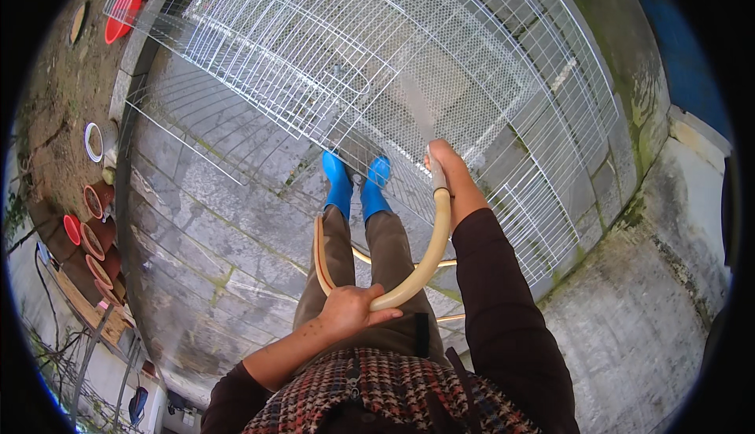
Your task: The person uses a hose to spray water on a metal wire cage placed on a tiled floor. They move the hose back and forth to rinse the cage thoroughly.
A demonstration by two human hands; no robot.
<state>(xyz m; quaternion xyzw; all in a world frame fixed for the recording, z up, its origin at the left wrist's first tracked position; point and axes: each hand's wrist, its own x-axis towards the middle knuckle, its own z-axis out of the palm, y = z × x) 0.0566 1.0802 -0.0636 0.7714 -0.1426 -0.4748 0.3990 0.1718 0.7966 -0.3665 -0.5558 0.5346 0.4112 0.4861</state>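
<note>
My right hand (446, 156) is closed around the pale nozzle end of a cream-coloured hose (439, 224), from which a spray of water (416, 100) shoots forward. Lower down, my left hand (357, 311) grips the same hose where it bends in front of my thighs. Ahead of my blue rubber boots (337, 175) stands a large wire cage (307, 38) with thin metal bars. Water falls onto the cage's honeycomb-patterned mesh panel (448, 56). Fingers of my right hand are partly hidden behind the nozzle.
Paved stone slabs (194, 221) with mossy joints lie underfoot. Along the left, beyond a low kerb (121, 198), several terracotta-coloured pots (97, 239), a white pot (100, 139) and a red basin (122, 15) stand by bare soil. A concrete ledge (637, 316) rises at right.
</note>
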